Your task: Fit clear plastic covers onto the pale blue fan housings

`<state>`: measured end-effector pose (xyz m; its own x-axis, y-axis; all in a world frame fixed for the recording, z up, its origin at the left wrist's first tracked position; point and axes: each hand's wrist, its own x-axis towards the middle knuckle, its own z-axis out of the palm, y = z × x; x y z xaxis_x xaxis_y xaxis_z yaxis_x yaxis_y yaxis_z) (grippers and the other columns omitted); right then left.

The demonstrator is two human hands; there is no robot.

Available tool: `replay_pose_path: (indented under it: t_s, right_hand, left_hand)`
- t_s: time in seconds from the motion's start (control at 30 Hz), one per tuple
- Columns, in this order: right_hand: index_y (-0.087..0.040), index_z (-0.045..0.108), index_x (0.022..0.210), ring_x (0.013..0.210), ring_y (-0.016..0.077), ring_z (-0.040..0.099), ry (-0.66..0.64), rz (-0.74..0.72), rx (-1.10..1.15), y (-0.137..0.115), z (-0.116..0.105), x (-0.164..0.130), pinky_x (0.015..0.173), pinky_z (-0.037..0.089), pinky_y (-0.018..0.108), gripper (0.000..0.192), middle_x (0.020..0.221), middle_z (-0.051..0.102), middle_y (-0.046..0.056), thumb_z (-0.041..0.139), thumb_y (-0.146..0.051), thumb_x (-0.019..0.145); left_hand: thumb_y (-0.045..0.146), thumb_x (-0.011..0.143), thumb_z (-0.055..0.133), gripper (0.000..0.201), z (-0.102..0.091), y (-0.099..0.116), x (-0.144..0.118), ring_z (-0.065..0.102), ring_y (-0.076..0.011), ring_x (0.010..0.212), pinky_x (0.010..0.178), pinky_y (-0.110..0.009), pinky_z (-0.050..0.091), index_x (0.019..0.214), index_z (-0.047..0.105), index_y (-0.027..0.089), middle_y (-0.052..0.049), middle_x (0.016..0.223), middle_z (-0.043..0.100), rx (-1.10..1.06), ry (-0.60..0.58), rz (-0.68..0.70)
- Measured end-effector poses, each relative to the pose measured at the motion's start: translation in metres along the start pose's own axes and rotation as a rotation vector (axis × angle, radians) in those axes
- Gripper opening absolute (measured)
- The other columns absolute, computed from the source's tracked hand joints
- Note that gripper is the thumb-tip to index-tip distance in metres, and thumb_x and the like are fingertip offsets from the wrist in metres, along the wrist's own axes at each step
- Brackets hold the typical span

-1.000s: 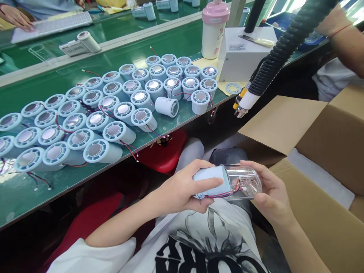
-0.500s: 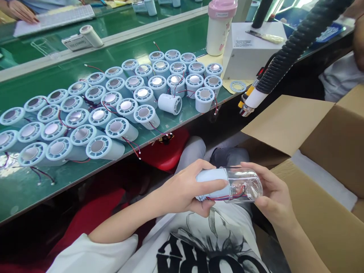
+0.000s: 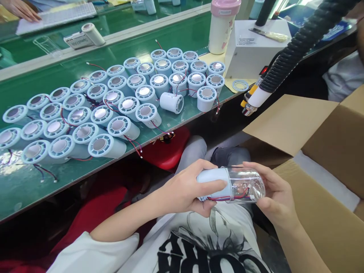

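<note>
My left hand [image 3: 193,187] is wrapped round a light blue cylindrical housing [image 3: 214,182], held on its side above my lap. The housing's right end sits partly inside a clear plastic cup [image 3: 246,178]. Red and dark wires [image 3: 241,194] run along the housing into the cup, with small white connectors at their tips. Closed round the cup's far end is my right hand [image 3: 277,193], its thumb in front and fingers behind. Rows of similar blue housings [image 3: 127,106] with round metal discs stand on the green bench [image 3: 170,123]; one housing [image 3: 172,103] lies on its side.
An open cardboard box [image 3: 318,193] stands at my right. Above it hangs a black corrugated hose with a screwdriver-like tip [image 3: 250,108]. A white metal box [image 3: 253,49] and a pink-lidded cup [image 3: 223,28] stand at the back. Across the bench, another person's hand [image 3: 25,11] rests by a white tray.
Both hands keep their grip on the housing and cup. The wires inside the cup have shifted slightly. The whole view has moved a little.
</note>
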<state>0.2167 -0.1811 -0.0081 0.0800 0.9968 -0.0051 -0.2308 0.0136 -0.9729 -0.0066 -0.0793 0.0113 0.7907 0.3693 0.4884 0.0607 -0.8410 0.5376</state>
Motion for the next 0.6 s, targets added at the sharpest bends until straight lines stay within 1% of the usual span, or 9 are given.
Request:
replay_pose_path:
  t_s: [0.1,0.27,0.4,0.47,0.53,0.6]
  right_hand:
    - [-0.027,0.064,0.126,0.100,0.0256,0.070,-0.006,0.002,-0.001,0.000,0.000,0.000,0.083,0.060,0.032,0.055,0.118,0.071,0.008,0.080,-0.046,0.076]
    - [-0.027,0.065,0.126,0.102,0.0246,0.069,-0.022,-0.008,0.010,-0.001,0.002,0.001,0.084,0.059,0.030,0.055,0.118,0.072,0.008,0.080,-0.045,0.077]
    - [-0.025,0.065,0.126,0.101,0.0234,0.070,-0.027,-0.010,0.023,0.000,0.003,0.003,0.084,0.059,0.028,0.055,0.117,0.072,0.008,0.080,-0.044,0.077]
    - [-0.025,0.065,0.126,0.101,0.0232,0.070,-0.026,-0.012,0.035,0.002,0.004,0.003,0.084,0.058,0.027,0.055,0.117,0.072,0.008,0.080,-0.043,0.077]
    - [-0.025,0.065,0.125,0.103,0.0237,0.069,-0.016,-0.016,0.051,0.006,0.004,0.002,0.086,0.058,0.028,0.055,0.117,0.072,0.008,0.081,-0.043,0.076]
    - [-0.024,0.065,0.126,0.106,0.0254,0.068,0.013,-0.005,0.069,0.009,0.003,0.003,0.087,0.057,0.030,0.057,0.118,0.071,0.009,0.081,-0.044,0.074]
  left_hand:
    - [0.030,0.086,0.056,0.033,0.000,0.000,-0.001,0.056,-0.0176,0.094,0.072,-0.025,0.054,0.117,0.046,0.023,-0.009,0.110,0.046,-0.011,-0.006,-0.008]
    - [0.028,0.084,0.055,0.026,0.000,0.000,0.000,0.055,-0.0182,0.092,0.068,-0.024,0.053,0.107,0.046,0.022,-0.009,0.111,0.045,0.001,-0.006,0.014]
    - [0.023,0.083,0.054,0.036,-0.003,0.002,-0.002,0.055,-0.0188,0.095,0.071,-0.026,0.054,0.117,0.045,0.023,-0.009,0.112,0.045,-0.005,-0.020,-0.017]
    - [0.022,0.082,0.055,0.036,-0.003,0.003,-0.003,0.056,-0.0184,0.095,0.072,-0.026,0.054,0.117,0.045,0.023,-0.008,0.111,0.046,-0.006,-0.023,-0.034]
    - [0.024,0.082,0.058,0.033,0.000,0.002,-0.005,0.056,-0.0178,0.093,0.070,-0.025,0.052,0.113,0.045,0.024,-0.008,0.112,0.047,-0.011,0.006,-0.034]
    - [0.028,0.081,0.062,0.036,0.005,0.000,-0.008,0.057,-0.0183,0.092,0.069,-0.026,0.051,0.112,0.043,0.025,-0.010,0.113,0.050,-0.062,0.090,-0.040]
